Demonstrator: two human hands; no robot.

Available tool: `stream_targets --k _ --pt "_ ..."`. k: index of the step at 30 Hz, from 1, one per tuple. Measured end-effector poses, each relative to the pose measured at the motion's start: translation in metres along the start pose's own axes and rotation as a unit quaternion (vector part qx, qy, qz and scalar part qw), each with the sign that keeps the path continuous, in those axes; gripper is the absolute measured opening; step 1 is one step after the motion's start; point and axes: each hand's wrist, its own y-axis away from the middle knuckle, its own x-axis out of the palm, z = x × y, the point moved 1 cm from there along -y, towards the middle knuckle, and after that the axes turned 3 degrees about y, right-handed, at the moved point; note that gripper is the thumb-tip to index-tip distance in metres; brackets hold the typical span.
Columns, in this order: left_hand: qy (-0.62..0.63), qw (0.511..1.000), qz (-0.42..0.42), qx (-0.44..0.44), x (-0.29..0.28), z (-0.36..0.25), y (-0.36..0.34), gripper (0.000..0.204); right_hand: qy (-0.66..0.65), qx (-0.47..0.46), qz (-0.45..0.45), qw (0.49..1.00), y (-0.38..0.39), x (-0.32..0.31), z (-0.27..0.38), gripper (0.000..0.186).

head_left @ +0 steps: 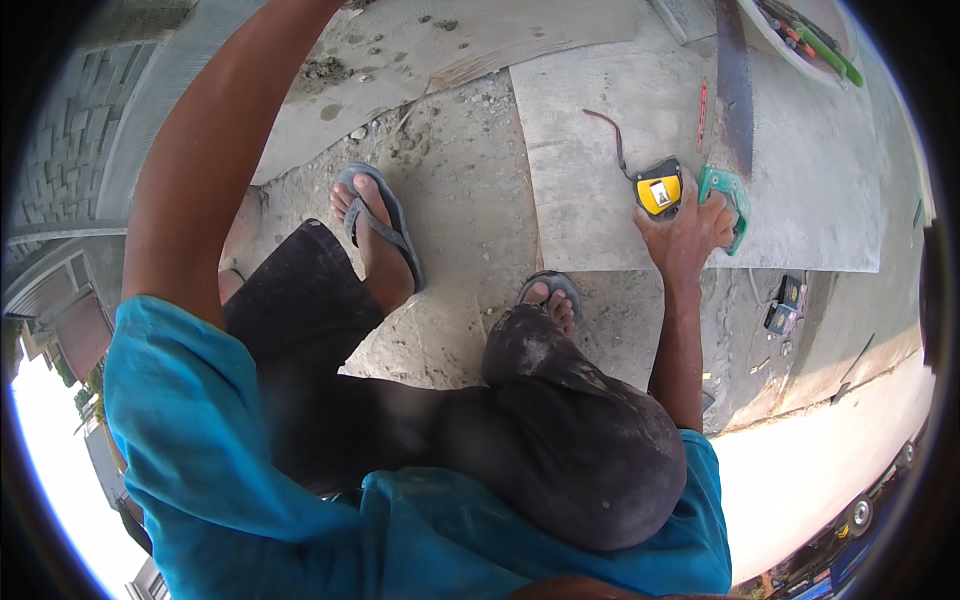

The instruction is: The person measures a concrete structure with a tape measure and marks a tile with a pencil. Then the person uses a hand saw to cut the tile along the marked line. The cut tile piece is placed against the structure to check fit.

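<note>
My right hand (688,230) is closed on a yellow and black tape measure (660,189), with the thumb on one side and the index finger on the other. Its other fingers curl against the green handle (738,205) of a hand saw, whose long dark blade (734,90) points away from me. A dark strap (617,138) trails from the tape measure over a pale grey board (590,190). Beside the saw blade lies a thin red pencil (702,115). My left arm (205,150) stretches up past the top edge, so its hand is out of sight.
At the far right is a pale bucket (800,45) with several tools, one green-handled. A small black and pink box (787,305) sits on the ground near the board's near right corner. My sandalled feet (385,235) rest on dusty, gritty concrete (460,190).
</note>
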Motion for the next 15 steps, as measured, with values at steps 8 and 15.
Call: stream_targets --k 8,15 --pt "-0.066 0.995 -0.066 0.021 0.008 0.031 -0.022 0.053 0.067 -0.063 0.034 0.995 0.011 -0.017 -0.109 0.089" --pt "-0.077 0.992 -0.089 -0.044 0.033 0.053 -0.041 0.068 0.03 -0.078 -0.021 0.996 0.007 -0.031 -0.143 0.054"
